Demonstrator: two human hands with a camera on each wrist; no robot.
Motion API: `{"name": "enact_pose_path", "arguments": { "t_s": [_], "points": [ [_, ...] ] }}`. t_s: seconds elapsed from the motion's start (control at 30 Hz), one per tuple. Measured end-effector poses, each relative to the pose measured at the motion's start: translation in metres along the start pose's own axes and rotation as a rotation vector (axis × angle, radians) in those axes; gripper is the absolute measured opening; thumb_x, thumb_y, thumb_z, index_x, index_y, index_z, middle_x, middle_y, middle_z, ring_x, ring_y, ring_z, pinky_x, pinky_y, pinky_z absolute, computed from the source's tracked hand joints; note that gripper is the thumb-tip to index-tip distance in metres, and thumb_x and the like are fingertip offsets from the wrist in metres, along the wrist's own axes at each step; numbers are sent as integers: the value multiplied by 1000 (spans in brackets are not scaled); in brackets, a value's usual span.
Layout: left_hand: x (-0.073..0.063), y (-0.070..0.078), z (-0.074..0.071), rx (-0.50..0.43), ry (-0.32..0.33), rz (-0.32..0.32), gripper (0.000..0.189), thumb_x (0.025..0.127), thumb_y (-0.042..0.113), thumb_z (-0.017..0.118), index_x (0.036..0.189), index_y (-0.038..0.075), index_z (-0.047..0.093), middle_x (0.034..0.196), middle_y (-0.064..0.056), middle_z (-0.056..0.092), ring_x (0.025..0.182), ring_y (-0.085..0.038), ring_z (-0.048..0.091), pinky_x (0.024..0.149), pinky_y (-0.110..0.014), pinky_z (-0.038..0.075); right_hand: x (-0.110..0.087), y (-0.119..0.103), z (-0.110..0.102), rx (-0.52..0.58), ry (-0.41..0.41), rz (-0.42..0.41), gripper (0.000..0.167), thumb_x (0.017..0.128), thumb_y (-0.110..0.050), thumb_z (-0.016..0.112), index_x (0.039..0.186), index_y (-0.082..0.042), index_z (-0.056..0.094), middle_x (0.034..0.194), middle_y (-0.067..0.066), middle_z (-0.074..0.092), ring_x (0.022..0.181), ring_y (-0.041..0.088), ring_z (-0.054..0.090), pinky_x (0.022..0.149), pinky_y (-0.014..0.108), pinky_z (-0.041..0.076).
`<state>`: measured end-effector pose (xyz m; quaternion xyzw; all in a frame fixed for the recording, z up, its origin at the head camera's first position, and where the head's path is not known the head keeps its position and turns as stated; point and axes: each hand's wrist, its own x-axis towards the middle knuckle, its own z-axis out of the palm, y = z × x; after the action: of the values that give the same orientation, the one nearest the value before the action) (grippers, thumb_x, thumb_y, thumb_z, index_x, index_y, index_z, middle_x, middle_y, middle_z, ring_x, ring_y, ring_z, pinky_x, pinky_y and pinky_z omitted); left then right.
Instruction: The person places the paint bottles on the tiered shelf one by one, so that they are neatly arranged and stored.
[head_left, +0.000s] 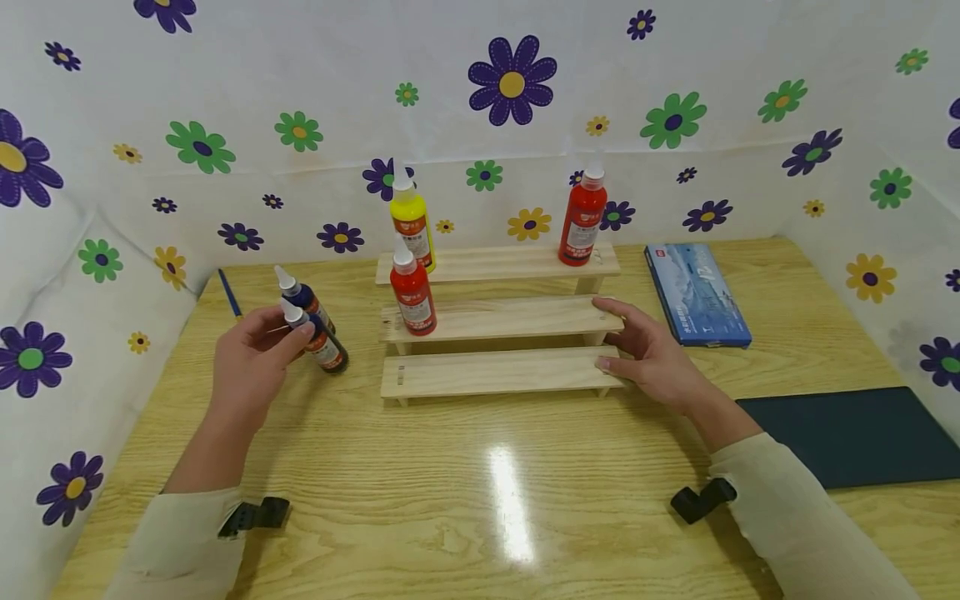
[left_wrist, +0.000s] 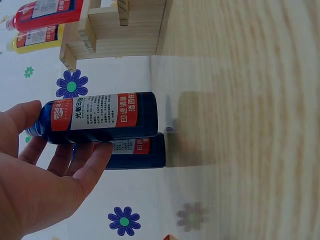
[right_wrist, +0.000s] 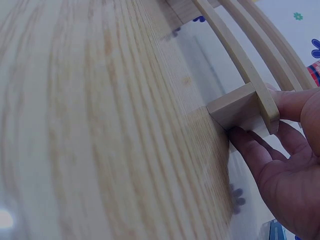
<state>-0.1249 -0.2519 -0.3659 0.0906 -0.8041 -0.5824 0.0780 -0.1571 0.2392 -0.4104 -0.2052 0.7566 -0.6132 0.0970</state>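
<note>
My left hand (head_left: 251,358) holds a dark blue ink bottle (head_left: 327,352) with a white pointed cap, thumb and fingers around its neck end. Its label faces the left wrist view, where the bottle (left_wrist: 105,117) overlaps a second dark blue bottle (left_wrist: 135,154) just behind. At the other side, my right hand (head_left: 656,354) grips the right end of a three-step wooden rack (head_left: 502,372). The thumb lies on the lowest step, other fingers by its end support (right_wrist: 237,107) and the middle step. A red bottle (head_left: 414,302) stands on the middle step, left end.
On the top step stand a yellow bottle (head_left: 412,221) at the left and another red bottle (head_left: 583,218) at the right. A blue box (head_left: 699,292) lies right of the rack, with a dark mat (head_left: 855,435) nearer. A paintbrush (head_left: 229,293) lies far left, by the flowered cloth.
</note>
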Motion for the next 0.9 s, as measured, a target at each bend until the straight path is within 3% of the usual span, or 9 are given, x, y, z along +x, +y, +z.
{"name": "enact_pose_path", "arguments": {
  "t_s": [0.17,0.6,0.9],
  "points": [
    [-8,7,-1,-15,4,35,38,95,23,71,128,5,63,132,-10,57,111,-15,58,84,-17,52,0,0,1,11,-3,3,78,89,16,64,155,-15,36,161,9,24,131,49,43,97,26,48],
    [-29,26,0,-205,-28,121,32,91,9,75,121,2,67,118,-6,63,104,-16,63,80,-20,54,0,1,1,24,-5,-10,78,90,17,63,155,-15,35,160,9,25,130,49,44,97,29,49],
    [-45,46,6,-179,-47,163,26,91,6,75,116,3,69,116,-7,64,101,-18,63,80,-20,54,0,1,0,4,-2,-10,77,90,16,64,155,-14,36,161,8,26,130,48,45,98,28,47]
  ]
}}
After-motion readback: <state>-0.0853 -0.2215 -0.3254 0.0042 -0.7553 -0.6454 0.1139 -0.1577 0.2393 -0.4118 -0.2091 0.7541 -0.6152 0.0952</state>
